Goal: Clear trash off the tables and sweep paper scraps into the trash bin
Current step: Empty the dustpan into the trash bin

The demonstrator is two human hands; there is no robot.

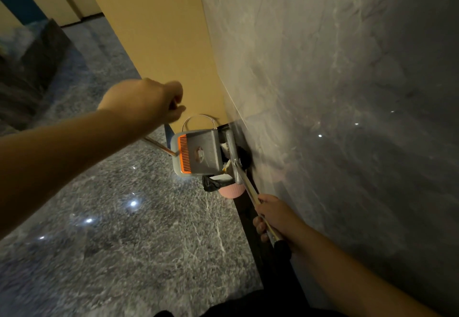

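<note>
My right hand (270, 217) grips the metal broom handle (248, 187) close to the marble wall. The broom head is down between the wall and a grey dustpan (203, 152) with an orange comb edge. The dustpan is tipped over a pink trash bin (232, 190) with a black bag (211, 184), and white paper scraps (224, 147) show at its mouth. My left hand (151, 100) is curled into a fist just above the dustpan. A thin metal handle (160, 146) runs from the pan back under that hand, but the grip itself is hidden.
A grey marble wall (335, 93) fills the right side and meets a yellow wall (159, 31) at the corner behind the bin. The polished speckled floor (111, 229) spreads to the left. A dark block (37, 68) stands at far left.
</note>
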